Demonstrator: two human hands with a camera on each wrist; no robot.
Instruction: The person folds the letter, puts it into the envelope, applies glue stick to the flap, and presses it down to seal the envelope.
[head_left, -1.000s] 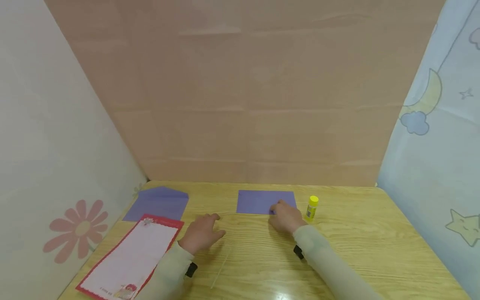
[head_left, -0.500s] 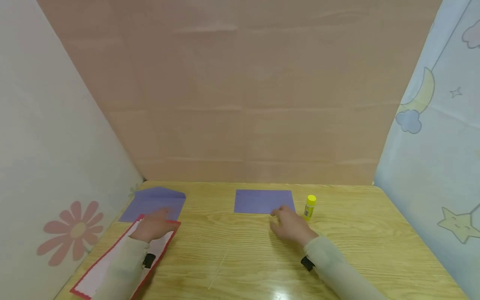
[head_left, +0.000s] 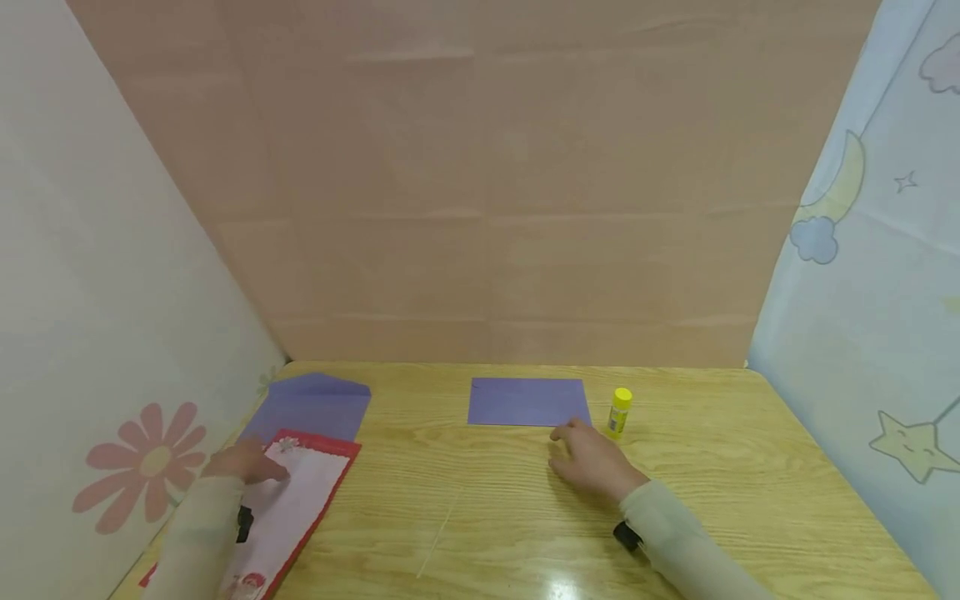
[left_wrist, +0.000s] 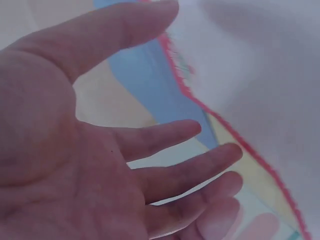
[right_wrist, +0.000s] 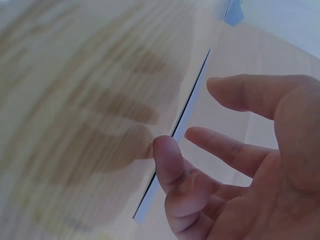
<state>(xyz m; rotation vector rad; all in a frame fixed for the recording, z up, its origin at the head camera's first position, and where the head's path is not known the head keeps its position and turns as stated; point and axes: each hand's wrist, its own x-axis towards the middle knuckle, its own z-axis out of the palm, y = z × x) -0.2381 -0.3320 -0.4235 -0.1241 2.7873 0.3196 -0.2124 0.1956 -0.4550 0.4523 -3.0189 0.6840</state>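
**Both hands free at the counter, near paper items**

A plain tan backdrop [head_left: 480, 192] stands behind the wood-grain counter [head_left: 495, 533], with a flower-printed panel [head_left: 120, 275] on the left and a moon-and-star panel [head_left: 862, 308] on the right. The red-bordered sheet [head_left: 303, 492] lies aslant at the counter's left, its far end overlapping a purple envelope [head_left: 313, 410] whose pointed flap faces the backdrop. A purple rectangle [head_left: 525, 402] lies flat near the counter's far edge, left of the upright yellow tube. The left hand [head_left: 243, 462] is over the sheet's left border, fingers extended, thumb apart, grasping nothing; contact cannot be told. The right hand [head_left: 592, 461] is at the rectangle's near right corner, fingers loosely bent, grasping nothing; contact is likewise unclear. The yellow tube [head_left: 619, 413], capped, stands just beyond the right hand.
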